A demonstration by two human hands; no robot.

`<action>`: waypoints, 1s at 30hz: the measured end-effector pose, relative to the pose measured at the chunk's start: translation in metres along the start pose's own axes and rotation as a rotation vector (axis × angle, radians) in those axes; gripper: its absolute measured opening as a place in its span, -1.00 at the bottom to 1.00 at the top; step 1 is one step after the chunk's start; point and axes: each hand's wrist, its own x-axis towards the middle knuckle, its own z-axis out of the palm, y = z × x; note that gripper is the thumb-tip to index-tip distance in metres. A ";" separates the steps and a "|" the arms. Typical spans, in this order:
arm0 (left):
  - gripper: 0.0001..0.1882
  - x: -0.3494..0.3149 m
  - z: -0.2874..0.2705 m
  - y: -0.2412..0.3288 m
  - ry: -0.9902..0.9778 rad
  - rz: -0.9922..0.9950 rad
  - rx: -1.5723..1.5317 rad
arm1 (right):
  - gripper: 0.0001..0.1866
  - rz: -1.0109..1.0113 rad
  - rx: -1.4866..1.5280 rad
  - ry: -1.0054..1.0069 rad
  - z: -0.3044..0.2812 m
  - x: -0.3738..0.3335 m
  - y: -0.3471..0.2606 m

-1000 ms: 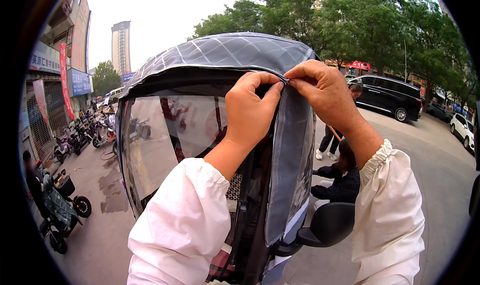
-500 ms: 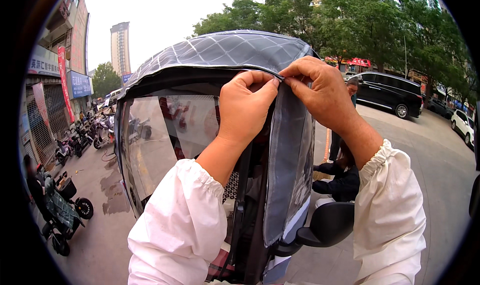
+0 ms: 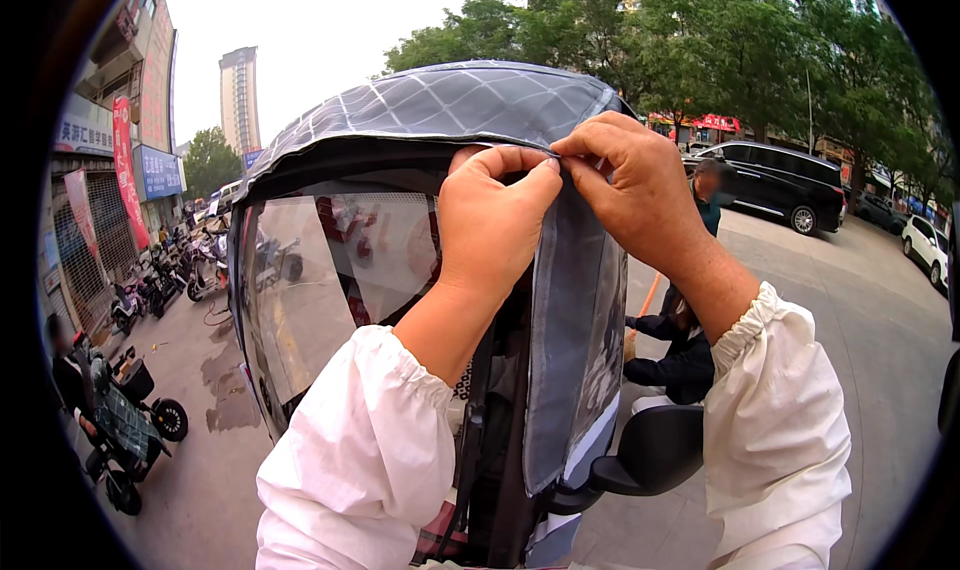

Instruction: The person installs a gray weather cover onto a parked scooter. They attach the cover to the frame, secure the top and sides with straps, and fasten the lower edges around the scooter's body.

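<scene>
A grey fabric canopy (image 3: 470, 102) with pale diamond lines covers a small vehicle in front of me. My left hand (image 3: 495, 220) has its thumb and forefinger pinched on the canopy's front edge, at its right corner. Close beside it, my right hand (image 3: 640, 195) pinches the same edge between thumb and fingertips. Below them a grey side flap (image 3: 560, 370) hangs from the corner. To the left of the opening is a clear window panel (image 3: 300, 290). My fingers hide the exact spot being gripped.
A black side mirror (image 3: 655, 450) juts out at the lower right. Beyond it are a crouching person (image 3: 680, 355) and a standing person (image 3: 708, 205). A black van (image 3: 780, 182) is parked behind them. Scooters (image 3: 135, 410) stand at the left.
My right fingertips have shifted slightly left along the canopy edge, closer to my left hand. The flap has moved a little left. Behind, the standing and crouching people have changed position.
</scene>
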 end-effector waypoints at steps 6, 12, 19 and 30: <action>-0.78 0.000 0.002 -0.003 0.053 -0.054 -0.011 | -0.87 -0.010 -0.012 -0.005 0.002 -0.001 0.001; -0.77 -0.003 -0.001 -0.003 0.025 -0.037 0.011 | -0.88 -0.027 -0.021 -0.001 0.001 -0.002 0.004; -0.78 -0.003 0.000 -0.001 0.033 -0.048 -0.012 | -0.88 -0.028 -0.016 -0.006 -0.001 -0.003 0.004; -0.81 -0.002 0.006 0.002 0.081 -0.099 -0.072 | -0.87 -0.037 0.038 0.021 -0.002 -0.002 0.001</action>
